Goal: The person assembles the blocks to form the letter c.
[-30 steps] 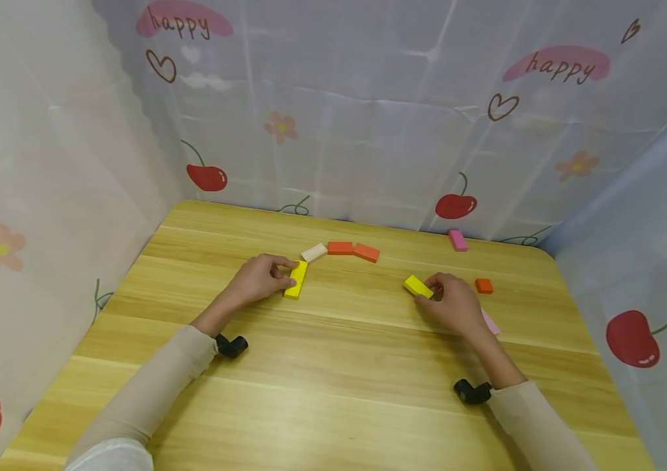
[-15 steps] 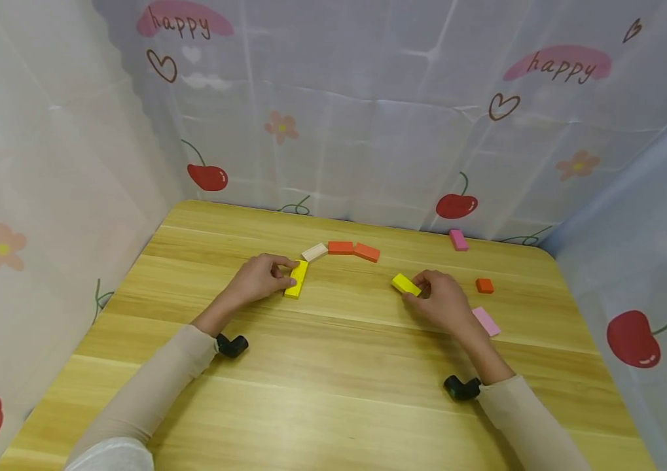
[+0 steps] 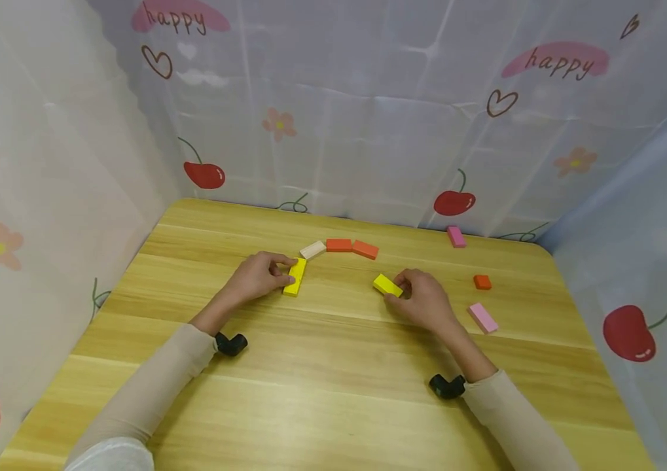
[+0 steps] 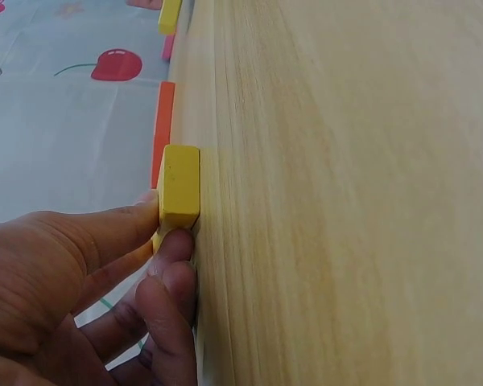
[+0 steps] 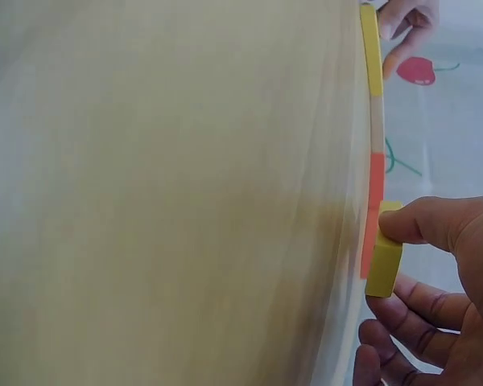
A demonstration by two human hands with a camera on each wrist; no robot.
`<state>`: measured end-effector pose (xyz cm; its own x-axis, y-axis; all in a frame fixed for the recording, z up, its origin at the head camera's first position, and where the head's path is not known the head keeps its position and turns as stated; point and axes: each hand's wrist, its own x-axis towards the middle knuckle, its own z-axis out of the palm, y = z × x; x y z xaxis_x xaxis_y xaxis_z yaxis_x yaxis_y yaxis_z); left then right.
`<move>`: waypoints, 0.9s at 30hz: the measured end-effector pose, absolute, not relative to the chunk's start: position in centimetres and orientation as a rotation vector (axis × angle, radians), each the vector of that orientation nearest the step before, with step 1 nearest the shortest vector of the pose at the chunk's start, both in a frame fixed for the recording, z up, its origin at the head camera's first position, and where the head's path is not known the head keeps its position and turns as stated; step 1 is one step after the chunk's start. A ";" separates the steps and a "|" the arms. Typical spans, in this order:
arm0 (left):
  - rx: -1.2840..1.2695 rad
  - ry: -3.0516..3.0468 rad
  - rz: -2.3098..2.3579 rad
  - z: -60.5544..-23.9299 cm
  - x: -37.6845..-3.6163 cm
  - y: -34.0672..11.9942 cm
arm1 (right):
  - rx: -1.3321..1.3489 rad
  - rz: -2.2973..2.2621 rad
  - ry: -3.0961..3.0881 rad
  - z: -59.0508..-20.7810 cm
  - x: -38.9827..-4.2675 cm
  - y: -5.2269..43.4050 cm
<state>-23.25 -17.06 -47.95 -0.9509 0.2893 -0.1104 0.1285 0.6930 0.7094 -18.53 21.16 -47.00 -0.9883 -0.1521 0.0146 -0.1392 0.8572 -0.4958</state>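
Both hands are busy with yellow bits here. The left hand (image 3: 259, 273) has a yellow block (image 3: 297, 273) pinched between thumb and fingers, and that block sits at the left end of a little curved line on the bench (image 3: 321, 399). Going along the curve from there you get a pale wooden block (image 3: 312, 250), then a red-orange block (image 3: 339, 245), then a second red-orange block (image 3: 365, 249) angled slightly down to the right. The yellow one's far end is right by the pale one, though I honestly can't tell if they touch. The right hand (image 3: 427, 301) is gripping another yellow block (image 3: 387, 285), also thumb and fingers, held at a slant. That one's just past the right end of the curve and a bit closer to the person, with a gap between; can't tell whether it's touching the bench. Over on the right there's a pink block (image 3: 456, 237) near the back edge, a short orange block (image 3: 482, 282) below it, and a lighter pink block (image 3: 482, 318) nearest the right forearm. Behind it all hangs a curtain (image 3: 357, 150) with cherries and flowers on it.
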 end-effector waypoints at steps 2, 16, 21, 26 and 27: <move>0.336 2.691 1.104 -47.9 -23.2 -17.1 | -0.248 -0.803 2.994 -47.0 -18.5 20.7; 0.350 2.683 1.101 -48.2 -23.3 -17.2 | -0.391 -0.813 2.960 -47.3 -18.3 17.6; 0.342 2.693 1.102 -48.0 -23.3 -17.1 | -0.428 -0.806 2.953 -47.4 -18.4 16.3; 0.335 2.688 1.097 -48.0 -23.3 -17.1 | -0.468 -0.787 2.953 -47.4 -18.1 15.1; 0.333 2.688 1.096 -48.0 -23.3 -17.1 | -0.476 -0.784 2.954 -47.3 -18.0 14.9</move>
<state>-23.28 -17.08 -47.96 -0.9502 0.2893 -0.1161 0.1255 0.6961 0.7069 -17.97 14.86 -47.35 -0.9514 -0.3064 0.0315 -0.2817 0.8241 -0.4915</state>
